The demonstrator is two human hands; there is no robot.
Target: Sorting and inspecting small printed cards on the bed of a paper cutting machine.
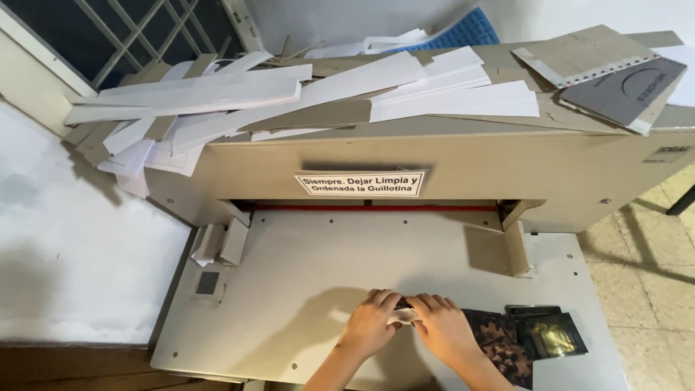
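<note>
Nearest us, our left hand [371,324] and right hand [443,327] meet at the front of the cutter's flat tabletop [304,289], fingers curled down and pinching a small white paper piece [403,316] between them; only a sliver of it shows, so we cannot tell its shape or whether it is one sheet or several. Just right of the right hand lie dark patterned cards [499,340], and beside those a small dark packet with a gold gleam [552,334]. Judgement: squaring the paper piece goes best with its edges tapped flat on the tabletop and fingertips kept low and even, well short of the red line [376,208] under the housing. Farther back, the beige housing [463,163] carries a white label [360,183]. On top sits a loose heap of white strips [217,98] and grey board offcuts [615,72], some overhanging the left edge.
</note>
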